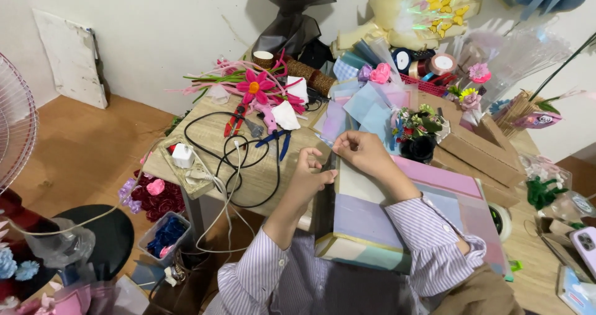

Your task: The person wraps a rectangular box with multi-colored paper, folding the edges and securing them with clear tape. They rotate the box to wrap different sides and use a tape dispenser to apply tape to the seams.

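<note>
- Wooden table (pixel 261 178) fills mid-frame, running from centre-left to lower right, cluttered w/ craft stuff.
- Stack of pastel sheets (pixel 372 222) (lilac, pink, blue, pale green), lower centre, resting on the table edge & against the person's striped sleeves. Both hands are at its top end.
- Cardboard box (pixel 478 153), right of centre, just beyond the sheets.
- White fan (pixel 15 122) at far left edge, only partly in frame.
- Black cable (pixel 236 166) loops across the table, centre-left, by a white charger (pixel 182 155) in a power strip.
- Right hand (pixel 363 153), centre of frame: fingers curled tight, pinching the top edge of the sheets; can't tell if anything else is inside the fist.
- Left hand (pixel 310 172), just left of it: fingers bent, half-closed, thumb & fingertips gripping the sheets' upper-left corner.
- Small pot of mixed flowers (pixel 417 132), just right of the right hand, near but not touching.
- Pink fuzzy flower (pixel 254 86), upper centre, lying on pink & green stems.
- Red-handled pliers (pixel 234 120) & blue-handled pliers (pixel 278 140), above the left hand, well apart from it.
</note>
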